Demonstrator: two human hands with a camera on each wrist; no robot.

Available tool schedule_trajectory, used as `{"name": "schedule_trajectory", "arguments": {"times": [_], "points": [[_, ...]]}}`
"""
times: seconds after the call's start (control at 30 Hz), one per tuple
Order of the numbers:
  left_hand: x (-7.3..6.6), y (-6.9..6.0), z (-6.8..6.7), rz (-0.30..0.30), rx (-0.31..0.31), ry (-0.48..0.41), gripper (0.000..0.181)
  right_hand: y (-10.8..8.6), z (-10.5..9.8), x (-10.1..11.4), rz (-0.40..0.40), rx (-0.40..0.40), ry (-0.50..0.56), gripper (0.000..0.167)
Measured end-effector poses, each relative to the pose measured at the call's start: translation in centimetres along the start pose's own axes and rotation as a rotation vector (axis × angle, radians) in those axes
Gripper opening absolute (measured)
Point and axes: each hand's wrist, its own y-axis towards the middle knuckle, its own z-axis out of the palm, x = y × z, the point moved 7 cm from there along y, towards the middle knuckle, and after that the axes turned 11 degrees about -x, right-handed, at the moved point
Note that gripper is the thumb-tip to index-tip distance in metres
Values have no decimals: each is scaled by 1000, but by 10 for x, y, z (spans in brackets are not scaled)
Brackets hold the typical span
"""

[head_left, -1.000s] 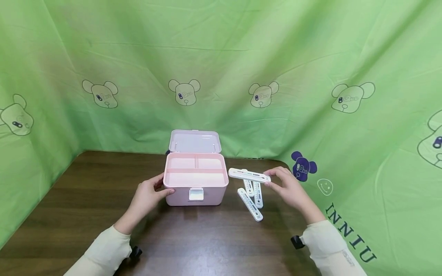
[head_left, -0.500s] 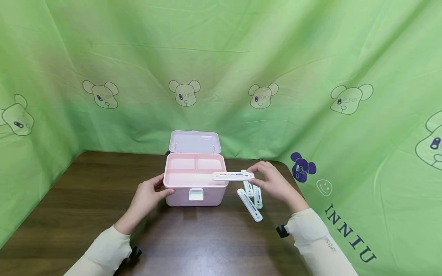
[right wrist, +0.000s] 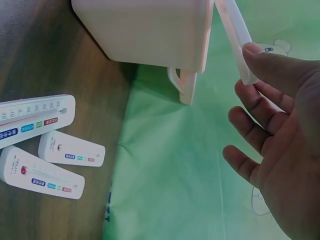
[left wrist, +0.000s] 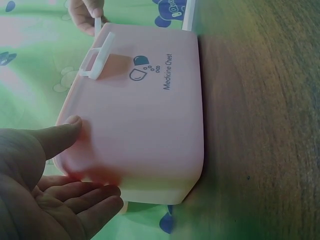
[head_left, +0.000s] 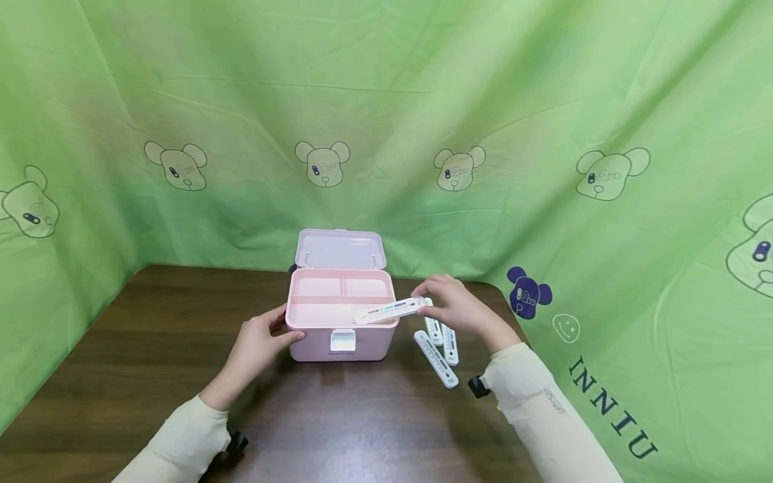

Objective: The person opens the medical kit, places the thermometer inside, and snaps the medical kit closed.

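A pink box (head_left: 365, 342) stands on the table with its lid (head_left: 341, 249) raised; the divided tray inside shows three compartments. My left hand (head_left: 256, 345) grips the box's left front corner, thumb on the front and fingers round the side, as the left wrist view (left wrist: 45, 185) also shows. Between thumb and fingers my right hand (head_left: 459, 308) pinches one end of a white thermometer (head_left: 389, 311). Its far end tilts down over the front compartment; whether it touches the tray I cannot tell. In the right wrist view, my right hand (right wrist: 285, 115) holds the thermometer (right wrist: 235, 37) beyond the box's edge.
Right of the box, three more white thermometers lie on the table: one in front (head_left: 436, 359), one behind it (head_left: 449, 343) and one partly under my right hand's reach (head_left: 433, 329). A green printed cloth (head_left: 386, 80) hangs behind the wooden table (head_left: 338, 429).
My right hand has moved left with the thermometer, from above the loose ones to over the box's right side, and the far end now dips. My left hand has stayed on the box.
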Motion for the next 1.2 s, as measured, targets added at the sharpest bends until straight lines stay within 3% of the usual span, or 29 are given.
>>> {"name": "schedule_trajectory", "arguments": {"times": [0.23,0.6,1.2], "points": [[0,1,-1,2,-2,-6,70,13,9,11,-61,108,-36,23],[3,1,-3,3,-10,-12,70,33,16,28,-143,200,-11,30],[2,2,0,7,-4,-20,69,56,43,45,-167,333,32,25]]}}
